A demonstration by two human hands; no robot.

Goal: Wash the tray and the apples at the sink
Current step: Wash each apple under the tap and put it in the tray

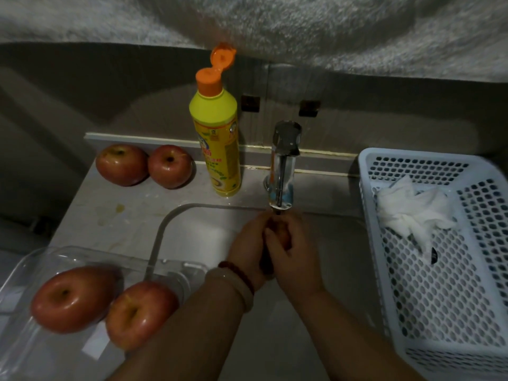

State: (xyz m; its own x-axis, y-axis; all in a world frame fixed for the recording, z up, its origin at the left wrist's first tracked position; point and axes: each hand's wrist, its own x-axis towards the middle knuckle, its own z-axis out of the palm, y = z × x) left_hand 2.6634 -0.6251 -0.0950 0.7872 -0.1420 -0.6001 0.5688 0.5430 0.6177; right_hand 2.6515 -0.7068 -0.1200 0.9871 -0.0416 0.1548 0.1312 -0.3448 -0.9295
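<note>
Over the sink (pixel 198 229), right under the faucet (pixel 283 166), my left hand (pixel 247 248) and my right hand (pixel 295 257) are cupped together around a red apple (pixel 284 235), mostly hidden by the fingers. A clear plastic tray (pixel 35 270) lies at the near left on the counter and holds two red apples (pixel 68 298) (pixel 140 312). Two more red apples (pixel 122 165) (pixel 170 166) sit on the counter at the back left, against the wall strip.
A yellow dish-soap bottle (pixel 217 138) with its orange cap flipped open stands between the back apples and the faucet. A white perforated basket (pixel 450 284) with a crumpled white cloth (pixel 412 213) fills the right side. Beaded bracelets circle my left wrist.
</note>
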